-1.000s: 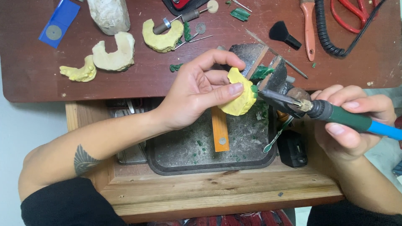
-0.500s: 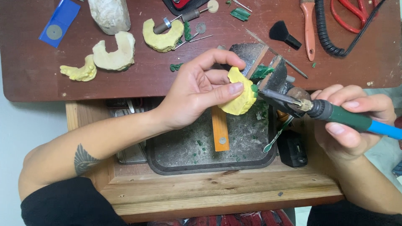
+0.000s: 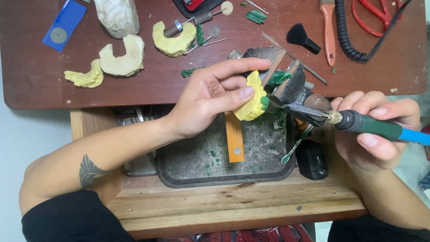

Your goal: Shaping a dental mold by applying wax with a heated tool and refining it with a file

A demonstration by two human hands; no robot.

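Note:
My left hand (image 3: pixel 212 96) pinches a yellow dental cast (image 3: pixel 251 99) between thumb and fingers, above a dark tray (image 3: pixel 188 172). A patch of green wax sits on the cast's right edge. My right hand (image 3: pixel 374 127) grips a green and blue handled tool (image 3: pixel 367 125) like a pen. Its dark metal tip (image 3: pixel 280 104) touches the green wax on the cast.
Three more yellow casts (image 3: pixel 174 38) (image 3: pixel 122 56) (image 3: pixel 87 76) lie on the brown desk (image 3: pixel 53 96). A small black brush (image 3: pixel 301 38), an orange-handled brush (image 3: pixel 328 29), a coiled black cord (image 3: pixel 354 49), red scissors (image 3: pixel 378 15) and a blue card (image 3: pixel 65 24) are at the back. An orange stick (image 3: pixel 234 139) lies in the tray.

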